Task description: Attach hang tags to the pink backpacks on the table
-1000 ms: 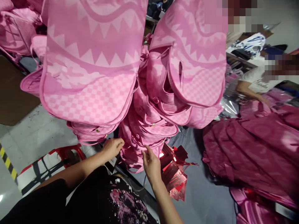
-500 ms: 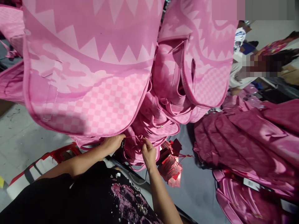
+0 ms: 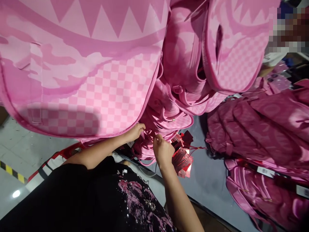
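Note:
A tall pile of pink backpacks fills the view, the nearest one [image 3: 79, 74] printed with teeth and checks. My left hand [image 3: 136, 131] is closed, pinching at a strap or cord on a lower pink backpack [image 3: 154, 141] in the pile. My right hand [image 3: 162, 150] is closed in a pinch just beside it, holding a thin thread or cord that I cannot make out clearly. A bundle of shiny red hang tags [image 3: 182, 154] lies right behind my right hand on the grey table [image 3: 207, 187].
Darker magenta backpacks [image 3: 260, 129] are stacked on the table's right side. A co-worker in a white shirt [image 3: 271, 58] sits at the far right. A red stool [image 3: 65, 151] stands by my left arm, and yellow-black floor tape [image 3: 11, 170] runs at lower left.
The camera has moved closer and lower under the pile. Both hands have risen toward the lower backpack and drawn together; the right hand went from loosely spread to a tight pinch.

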`<state>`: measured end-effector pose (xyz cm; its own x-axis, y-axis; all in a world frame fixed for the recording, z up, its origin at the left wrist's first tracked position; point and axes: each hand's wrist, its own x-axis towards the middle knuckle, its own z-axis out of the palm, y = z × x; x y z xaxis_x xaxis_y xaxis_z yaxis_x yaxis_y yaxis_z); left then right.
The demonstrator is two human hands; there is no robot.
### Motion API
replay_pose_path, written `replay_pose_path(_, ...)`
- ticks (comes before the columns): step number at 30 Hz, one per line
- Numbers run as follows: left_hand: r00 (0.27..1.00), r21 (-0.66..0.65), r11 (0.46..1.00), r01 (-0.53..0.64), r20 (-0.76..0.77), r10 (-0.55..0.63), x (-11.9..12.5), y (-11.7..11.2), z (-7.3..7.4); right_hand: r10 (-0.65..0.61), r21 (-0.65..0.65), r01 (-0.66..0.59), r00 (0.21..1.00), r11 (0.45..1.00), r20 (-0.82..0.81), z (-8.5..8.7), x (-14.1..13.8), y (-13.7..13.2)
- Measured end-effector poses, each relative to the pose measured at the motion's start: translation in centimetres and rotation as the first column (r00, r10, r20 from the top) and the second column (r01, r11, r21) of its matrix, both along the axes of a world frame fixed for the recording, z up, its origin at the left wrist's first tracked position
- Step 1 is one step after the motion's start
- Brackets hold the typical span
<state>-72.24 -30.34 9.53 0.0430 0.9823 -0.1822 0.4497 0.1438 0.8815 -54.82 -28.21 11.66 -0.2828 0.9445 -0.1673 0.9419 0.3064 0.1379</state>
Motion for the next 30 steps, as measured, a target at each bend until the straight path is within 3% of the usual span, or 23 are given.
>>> replay_pose_path(4, 0.931, -0.047, 0.981, 0.187, 0.326, -0.162, -0.7, 0.8, 0.4, 0.053, 0.027, -0.053, 0.998, 0.998, -0.016, 1.8, 0.9, 0.2)
replay_pose_path(7, 0.862, 0.029, 0.961, 0.275, 0.436, -0.260, -1.3, 0.3, -0.5, -0.088, -0.177, 0.049, 0.973, 0.983, -0.215, 1.6, 1.7, 0.8)
replay_pose_path(9, 0.865, 0.064, 0.967, 0.247, 0.436, -0.250, -1.3, -0.4, -1.2, -0.320, -0.412, 0.116, 0.822, 0.904, -0.471, 0.8, 2.2, 1.2)
replay_pose_path(11, 0.880, 0.078, 0.983, 0.168, 0.436, -0.185, -1.0, -1.0, -1.9, -0.547, -0.603, 0.084, 0.536, 0.793, -0.644, -0.1, 2.5, 1.4)
replay_pose_path(13, 0.897, 0.090, 0.995, 0.048, 0.434, -0.082, -0.4, -1.4, -2.2, -0.662, -0.693, -0.005, 0.293, 0.720, -0.690, -0.6, 2.7, 1.5)
replay_pose_path(16, 0.913, 0.100, 0.990, -0.102, 0.406, 0.053, 0.4, -1.9, -1.9, -0.749, -0.758, -0.127, 0.120, 0.639, -0.651, -0.3, 2.9, 1.7)
replay_pose_path(20, 0.920, 0.093, 0.995, -0.038, 0.391, -0.002, 0.6, -2.4, -0.6, -0.846, -0.808, -0.286, -0.019, 0.515, -0.532, 0.9, 3.6, 2.5)
replay_pose_path(23, 0.939, 0.104, 0.994, 0.028, 0.337, -0.061, 0.8, -2.5, -0.4, -0.832, -0.775, -0.337, -0.053, 0.535, -0.552, 1.2, 4.1, 3.1)
replay_pose_path(26, 0.965, 0.188, 0.975, -0.119, 0.254, 0.068, 1.5, -2.4, -1.2, -0.772, -0.728, -0.310, -0.027, 0.611, -0.636, 0.6, 4.2, 3.3)
replay_pose_path(28, 0.969, 0.305, 0.927, -0.218, 0.179, 0.169, 2.1, -2.2, -1.8, -0.712, -0.687, -0.288, 0.022, 0.667, -0.702, 0.2, 4.0, 3.3)
replay_pose_path(30, 0.978, 0.463, 0.863, -0.203, 0.051, 0.202, 2.5, -2.1, -2.1, -0.596, -0.602, -0.241, 0.107, 0.761, -0.796, -0.1, 3.7, 3.2)
